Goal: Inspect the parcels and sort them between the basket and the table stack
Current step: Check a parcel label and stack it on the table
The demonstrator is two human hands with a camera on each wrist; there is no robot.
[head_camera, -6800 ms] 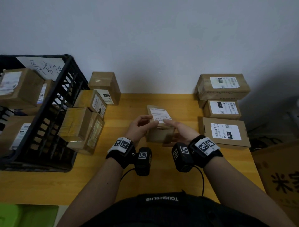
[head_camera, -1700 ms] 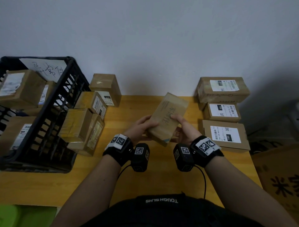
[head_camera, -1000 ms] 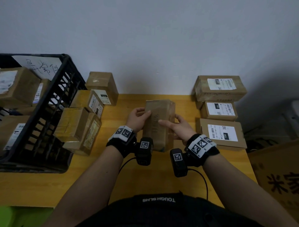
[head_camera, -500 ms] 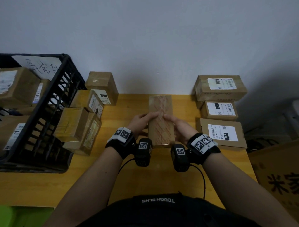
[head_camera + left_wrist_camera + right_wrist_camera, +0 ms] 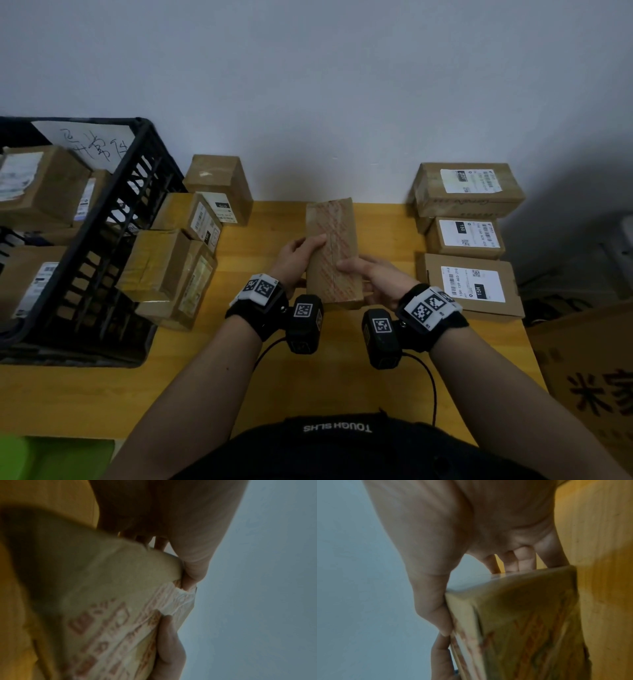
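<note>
A brown parcel (image 5: 331,250) with red-printed tape down its upper face is held lengthwise above the middle of the wooden table (image 5: 308,383). My left hand (image 5: 298,255) grips its left side, thumb on top, fingers underneath. My right hand (image 5: 371,274) grips its right side the same way. In the left wrist view the parcel (image 5: 106,608) fills the frame, with my left thumb pressed on the tape. The right wrist view shows the parcel (image 5: 522,628) between my right thumb and fingers. The black basket (image 5: 102,219) stands at the left with several parcels inside. A table stack (image 5: 467,236) of three labelled parcels lies at the right.
Several loose parcels (image 5: 171,267) lean against the basket's right side, and one more (image 5: 219,185) stands by the wall. A large cardboard box (image 5: 589,383) sits off the table's right edge. The white wall runs along the table's far side.
Over the last second both hands turned the parcel from a plain brown face to its taped face. Since half a second ago it has barely moved, and my right thumb now reaches further across the top.
</note>
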